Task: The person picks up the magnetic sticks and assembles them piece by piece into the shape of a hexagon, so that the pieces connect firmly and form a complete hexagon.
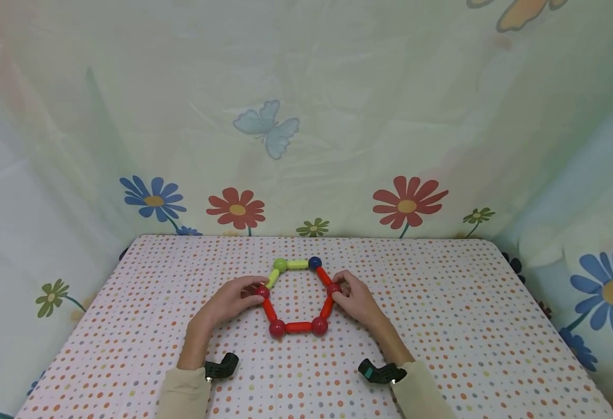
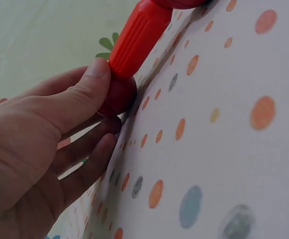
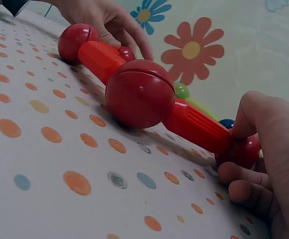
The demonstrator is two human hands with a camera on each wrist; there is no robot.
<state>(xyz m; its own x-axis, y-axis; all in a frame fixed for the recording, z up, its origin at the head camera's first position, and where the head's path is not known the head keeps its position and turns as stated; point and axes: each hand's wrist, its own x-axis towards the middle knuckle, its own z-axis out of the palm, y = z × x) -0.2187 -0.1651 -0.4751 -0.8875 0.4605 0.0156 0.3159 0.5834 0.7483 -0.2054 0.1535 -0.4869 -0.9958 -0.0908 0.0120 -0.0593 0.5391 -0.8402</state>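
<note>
A six-sided ring of balls joined by rods lies flat on the table. Its far side has a green ball (image 1: 280, 265), a yellow-green rod (image 1: 298, 265) and a dark blue ball (image 1: 314, 263). Two red balls, one at the near left (image 1: 277, 329) and another at the near right (image 1: 319, 326), are linked by a red rod (image 1: 298, 327). My left hand (image 1: 233, 299) pinches the left corner's red ball (image 2: 119, 97) between thumb and fingers. Opposite, my right hand (image 1: 357, 299) grips the right corner's red ball (image 3: 240, 152), partly covering it.
The table (image 1: 128, 326) wears a white cloth with coloured dots. Behind it hangs a pale curtain (image 1: 338, 116) printed with flowers and butterflies, which also runs along both sides. A dark wrist device (image 1: 223, 366) sits on the left forearm, a similar one (image 1: 381, 372) on the right.
</note>
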